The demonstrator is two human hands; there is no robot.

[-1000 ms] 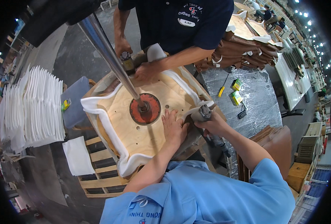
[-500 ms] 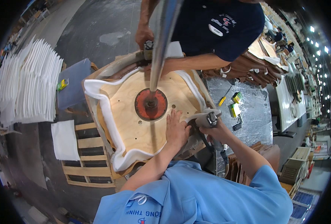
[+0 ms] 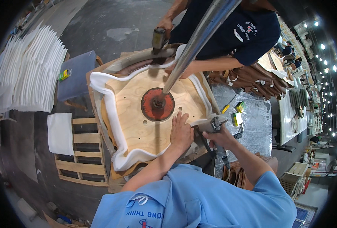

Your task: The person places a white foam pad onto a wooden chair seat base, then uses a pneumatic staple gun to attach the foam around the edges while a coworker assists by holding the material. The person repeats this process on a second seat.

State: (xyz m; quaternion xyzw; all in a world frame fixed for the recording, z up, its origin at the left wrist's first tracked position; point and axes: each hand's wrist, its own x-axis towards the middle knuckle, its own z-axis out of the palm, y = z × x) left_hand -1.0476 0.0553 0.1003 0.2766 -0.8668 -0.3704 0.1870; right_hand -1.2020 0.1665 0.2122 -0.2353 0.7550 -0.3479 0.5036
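A plywood panel (image 3: 128, 114) lies in front of me, edged with white padding (image 3: 113, 117). A red disc (image 3: 148, 108) rests on its middle, with a metal pole (image 3: 199, 45) rising from it. My left hand (image 3: 181, 133) lies flat on the panel near its close right edge, fingers stretched out. In my right hand (image 3: 222, 138) is a pneumatic staple gun (image 3: 209, 125), its nose at the padded edge beside my left hand. Across the panel, a co-worker's hand grips another staple gun (image 3: 159, 39) above brown covering material (image 3: 138, 68); their other hand is partly behind the pole.
A silvery covered table (image 3: 254, 121) on the right bears a yellow-handled screwdriver (image 3: 227, 108) and small yellow-green boxes (image 3: 237, 119). Brown covers (image 3: 248, 72) are heaped beyond it. To the left stand stacked white sheets (image 3: 31, 70), a blue-grey surface (image 3: 76, 76) and a wooden pallet (image 3: 86, 137).
The co-worker's staple gun has lifted and tilted away from the far edge. The pole appears more slanted to the right as the view shifts. My hands keep their places on the panel.
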